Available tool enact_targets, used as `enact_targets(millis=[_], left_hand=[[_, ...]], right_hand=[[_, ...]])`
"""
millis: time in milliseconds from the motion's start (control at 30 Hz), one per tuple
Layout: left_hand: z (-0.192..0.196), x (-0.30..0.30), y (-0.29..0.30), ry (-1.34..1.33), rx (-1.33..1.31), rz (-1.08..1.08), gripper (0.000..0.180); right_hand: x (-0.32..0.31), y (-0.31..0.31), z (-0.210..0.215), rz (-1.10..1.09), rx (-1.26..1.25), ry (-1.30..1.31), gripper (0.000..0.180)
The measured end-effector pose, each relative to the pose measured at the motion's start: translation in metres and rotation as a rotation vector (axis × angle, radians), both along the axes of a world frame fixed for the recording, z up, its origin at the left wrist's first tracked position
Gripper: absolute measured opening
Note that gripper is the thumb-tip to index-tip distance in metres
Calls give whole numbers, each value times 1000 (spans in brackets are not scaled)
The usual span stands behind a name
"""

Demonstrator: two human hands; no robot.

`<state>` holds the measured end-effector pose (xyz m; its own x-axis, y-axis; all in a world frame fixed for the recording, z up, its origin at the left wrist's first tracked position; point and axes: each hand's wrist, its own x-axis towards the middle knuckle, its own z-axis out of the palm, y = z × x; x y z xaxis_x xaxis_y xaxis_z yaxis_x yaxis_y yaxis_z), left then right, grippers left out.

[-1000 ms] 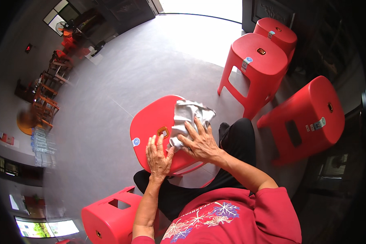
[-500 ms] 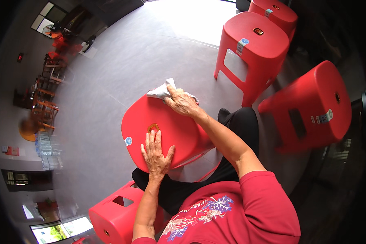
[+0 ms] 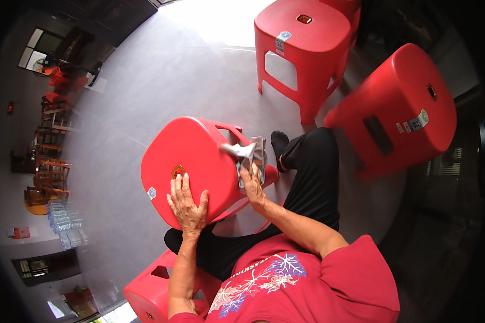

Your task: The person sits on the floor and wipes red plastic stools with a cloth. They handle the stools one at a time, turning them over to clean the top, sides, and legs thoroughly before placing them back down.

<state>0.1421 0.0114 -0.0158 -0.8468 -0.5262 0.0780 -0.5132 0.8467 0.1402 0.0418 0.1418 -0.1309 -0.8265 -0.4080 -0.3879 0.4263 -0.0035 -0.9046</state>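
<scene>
A red plastic stool stands tilted between my legs, with a gold-rimmed hole in its seat and a round sticker near the left edge. My left hand lies flat on the seat, fingers stretched toward the hole. At the stool's right side, my right hand is closed on a crumpled pale cloth, pressed against the side below the seat's rim. One end of the cloth folds up over that rim. The right fingertips are partly hidden by the cloth.
Another red stool stands upright at the far right, with one more behind it. A tilted-looking red stool is nearer on the right. Part of a red stool shows at lower left. Wooden chairs and wrapped bottle packs line the left.
My right hand has brought the cloth from the seat's far edge down to the stool's right side. The left hand stays on the seat. The whole view has shifted somewhat.
</scene>
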Motion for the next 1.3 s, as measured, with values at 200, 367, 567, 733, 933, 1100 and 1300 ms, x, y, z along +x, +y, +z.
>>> enact_targets(millis=[200,367,567,733,933,1100,1300], left_hand=[[4,-6,0,-16,30,-3,74],[7,0,2,-23,26,22,72],[7,0,0,-13,41,18,75],[6,6,1,-14,53,55,75],[6,-7,1,11,34,27,71],[5,-3,-2,11,23,39,73],[0,-3,-3,4,11,23,74]], right_hand=[[-46,-7,-92,-105,-67,-397,34],[-58,-7,-140,-29,180,-455,73],[-30,11,-237,-215,248,-793,82],[-37,4,-210,-221,245,-540,62],[-59,-11,-154,-146,60,-167,50],[-47,-7,-53,59,-119,4,54],[-43,-7,51,260,-298,442,49]])
